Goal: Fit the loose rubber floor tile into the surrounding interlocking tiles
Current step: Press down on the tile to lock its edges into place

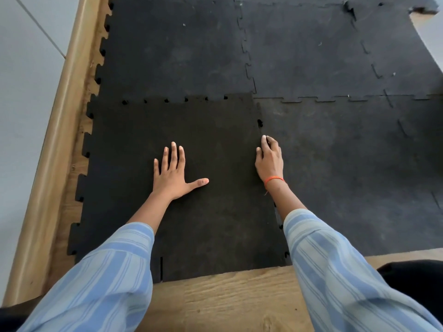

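Observation:
The loose black rubber tile [134, 140] lies at the near left of the mat, its toothed edges overlapping the tile behind [172, 51] and the greyer tile to the right [347, 164]; small dark gaps show along both seams. My left hand [173, 174] lies flat on the loose tile's middle, fingers spread, thumb pointing right. My right hand [269, 158] rests on the tile's right edge at the seam, fingers curled down onto it, an orange band on the wrist. Neither hand holds anything.
Wooden floor [227, 300] shows in front of the tiles and in a strip along the left. A wooden skirting board [57, 130] runs along the pale wall at the left. More joined tiles [311, 49] extend to the far right, where a corner lifts [422, 9].

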Action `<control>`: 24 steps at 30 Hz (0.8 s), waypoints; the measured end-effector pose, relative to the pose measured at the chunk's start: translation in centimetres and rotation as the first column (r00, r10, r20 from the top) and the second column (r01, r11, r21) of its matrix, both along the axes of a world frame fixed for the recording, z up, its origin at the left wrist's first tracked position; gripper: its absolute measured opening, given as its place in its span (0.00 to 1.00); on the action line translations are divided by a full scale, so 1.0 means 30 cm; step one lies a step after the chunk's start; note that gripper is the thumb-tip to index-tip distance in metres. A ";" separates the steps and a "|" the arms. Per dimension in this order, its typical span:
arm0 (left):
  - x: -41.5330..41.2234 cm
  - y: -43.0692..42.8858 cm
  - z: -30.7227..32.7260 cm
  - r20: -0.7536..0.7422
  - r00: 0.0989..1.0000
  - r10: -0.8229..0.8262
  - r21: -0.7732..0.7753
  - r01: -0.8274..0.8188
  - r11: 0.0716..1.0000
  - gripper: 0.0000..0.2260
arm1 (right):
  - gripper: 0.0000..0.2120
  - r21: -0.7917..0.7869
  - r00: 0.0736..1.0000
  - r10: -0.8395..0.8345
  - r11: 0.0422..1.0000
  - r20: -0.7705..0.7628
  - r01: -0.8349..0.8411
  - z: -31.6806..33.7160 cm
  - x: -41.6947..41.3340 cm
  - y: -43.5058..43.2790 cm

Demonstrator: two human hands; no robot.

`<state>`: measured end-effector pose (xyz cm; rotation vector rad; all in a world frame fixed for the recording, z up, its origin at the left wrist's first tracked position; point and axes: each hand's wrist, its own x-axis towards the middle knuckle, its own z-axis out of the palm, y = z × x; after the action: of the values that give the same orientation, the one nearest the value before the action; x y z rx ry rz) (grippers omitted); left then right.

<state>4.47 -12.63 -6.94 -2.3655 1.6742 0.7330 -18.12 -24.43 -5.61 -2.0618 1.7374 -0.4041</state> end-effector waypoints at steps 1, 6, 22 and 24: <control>-0.001 0.002 0.001 -0.005 1.000 0.001 0.005 -0.001 1.000 0.58 | 0.21 -0.011 1.000 -0.031 0.999 0.003 0.031 -0.003 0.004 0.003; 0.016 0.016 0.013 0.001 1.000 -0.011 0.005 0.011 1.000 0.58 | 0.21 -0.037 0.994 -0.110 0.993 0.007 0.110 -0.026 0.033 0.052; 0.006 0.006 -0.002 0.000 1.000 -0.009 -0.012 0.009 1.000 0.57 | 0.33 0.045 0.971 0.057 0.998 -0.233 -0.048 -0.073 0.034 0.031; -0.007 -0.006 -0.001 0.005 1.000 -0.005 -0.017 0.005 1.000 0.55 | 0.33 0.060 0.966 0.072 0.996 -0.250 -0.059 -0.080 0.029 0.019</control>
<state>4.26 -12.81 -6.97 -2.3718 1.6905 0.7146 -17.27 -23.85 -8.00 -2.2049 1.7917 -0.0768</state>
